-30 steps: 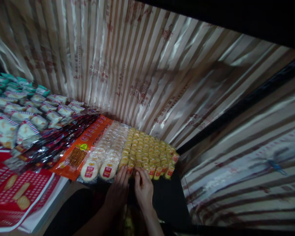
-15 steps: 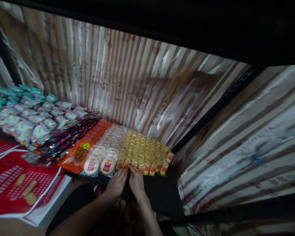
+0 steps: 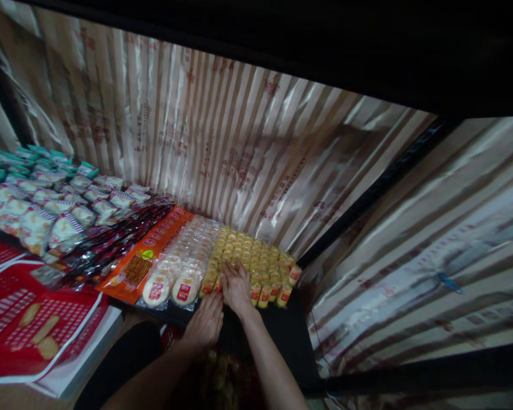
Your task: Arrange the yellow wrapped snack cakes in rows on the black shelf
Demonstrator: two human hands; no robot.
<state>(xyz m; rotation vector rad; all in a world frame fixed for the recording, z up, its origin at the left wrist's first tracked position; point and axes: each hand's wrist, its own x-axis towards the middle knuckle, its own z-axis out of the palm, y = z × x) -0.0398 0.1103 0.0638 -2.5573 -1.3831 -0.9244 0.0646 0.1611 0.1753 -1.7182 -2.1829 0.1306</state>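
Rows of small yellow wrapped snack packs [image 3: 265, 262] stand on the dark shelf [image 3: 282, 341], their front labels red and orange. My right hand [image 3: 237, 289] lies over the front rows with its fingers stretched forward, covering several packs. Beside it, my left hand [image 3: 205, 320] is at the front edge of the same rows, fingers extended and their tips against or close to the front packs. Neither hand shows a pack gripped in it. Round white wrapped crackers [image 3: 185, 288] lie in rows just left of the yellow packs.
Further left are an orange bag of stick snacks [image 3: 134, 267], dark shiny packets [image 3: 111, 242], white snack bags [image 3: 38, 225] and green-topped packs [image 3: 25, 159]. A red bag [image 3: 38, 324] stands at lower left. Striped sheeting [image 3: 239, 142] hangs behind, with a dark post [image 3: 367, 193] at right.
My right hand has moved forward from the front edge onto the tops of the yellow packs. My left hand has stayed near the front edge, shifting slightly downward.
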